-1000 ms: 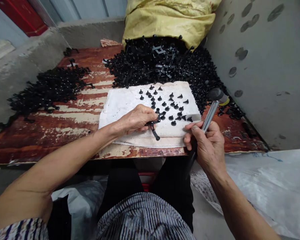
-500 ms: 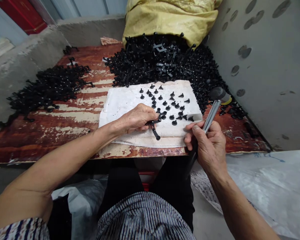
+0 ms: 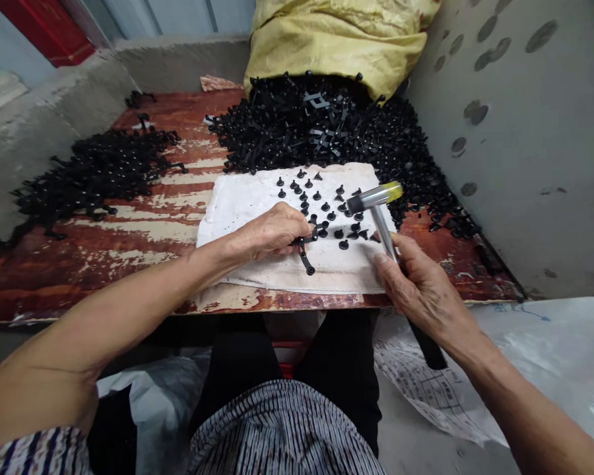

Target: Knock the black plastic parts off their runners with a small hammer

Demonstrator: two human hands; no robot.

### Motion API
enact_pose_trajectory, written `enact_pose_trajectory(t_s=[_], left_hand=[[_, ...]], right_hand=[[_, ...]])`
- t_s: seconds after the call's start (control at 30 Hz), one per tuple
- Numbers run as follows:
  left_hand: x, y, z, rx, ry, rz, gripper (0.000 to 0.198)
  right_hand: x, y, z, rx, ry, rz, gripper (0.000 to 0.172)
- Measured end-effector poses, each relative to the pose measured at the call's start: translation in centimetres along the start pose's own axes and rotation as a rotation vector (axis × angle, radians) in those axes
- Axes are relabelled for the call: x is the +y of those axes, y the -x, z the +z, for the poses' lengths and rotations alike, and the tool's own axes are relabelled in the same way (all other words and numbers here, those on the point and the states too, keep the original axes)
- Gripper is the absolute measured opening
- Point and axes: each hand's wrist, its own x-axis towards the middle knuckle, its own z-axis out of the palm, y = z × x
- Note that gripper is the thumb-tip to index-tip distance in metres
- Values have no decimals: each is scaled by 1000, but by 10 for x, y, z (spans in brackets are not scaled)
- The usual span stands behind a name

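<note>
My left hand (image 3: 278, 231) is closed on a black jointed bracket (image 3: 306, 258) over the white cloth (image 3: 247, 198); its fingers hide part of the piece. In my right hand (image 3: 416, 270) is a mallet (image 3: 382, 227) with a metal shaft, a black grip and a head that is black at one end and yellow at the other. The mallet head hovers above the right part of the cloth, to the right of the bracket. Several small black round-based pegs (image 3: 344, 245) stand or lie on the cloth beside my left fingers.
A large heap of black linked parts (image 3: 287, 125) spills from a yellow sack (image 3: 336, 39) behind the cloth. Another pile of black brackets (image 3: 103, 165) lies at the left of the worn red-brown table (image 3: 148, 251). A spotted grey panel (image 3: 525, 145) borders the right side.
My right hand has swung the mallet, bringing its head leftward over the cloth, and the black grip now points down to the right. My left hand keeps the bracket nearly where it was.
</note>
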Motion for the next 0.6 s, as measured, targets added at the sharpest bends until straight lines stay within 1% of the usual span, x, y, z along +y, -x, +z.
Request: enact_pose_trajectory(t_s=[0.07, 0.1, 0.13, 0.2, 0.23, 0.27, 0.3, 0.37, 0.4, 0.43, 0.53, 0.57, 0.6], left_hand=[[-1, -2, -2, -16, -12, -2, 33], [-2, -2, -2, -23, -17, -1, 33], [-2, -3, -3, -30, -16, 3, 33], [-3, -3, -3, -49, 0, 18, 34], [-4, -2, -3, -53, 8, 18, 34], [-3, -2, -3, -53, 14, 9, 34], [-3, -2, -2, -50, 18, -10, 33], [-2, -1, 0, -26, 21, -57, 31], [-1, -1, 1, -16, 23, -67, 31], [-1, 0, 2, -17, 26, -64, 31], [0, 2, 4, -15, 17, -11, 34], [0, 2, 4, -8, 2, -4, 35], [0, 3, 5, 3, -13, -9, 35]], right_hand=[[-6, 2, -3, -13, 202, -101, 37], [-10, 3, -4, -9, 266, -157, 42], [-13, 5, -3, 31, 303, -228, 47], [-17, 8, 0, 156, 346, -375, 55], [-17, 9, 2, 207, 373, -423, 58], [-16, 9, 4, 220, 413, -444, 61], [-14, 9, 5, 198, 462, -447, 62], [-12, 8, 7, 92, 540, -427, 60], [-12, 8, 7, 61, 553, -427, 59], [-12, 8, 6, 70, 547, -441, 59], [-17, 11, 6, 233, 483, -484, 65], [-17, 12, 7, 239, 477, -486, 66], [-16, 12, 7, 208, 479, -482, 67]])
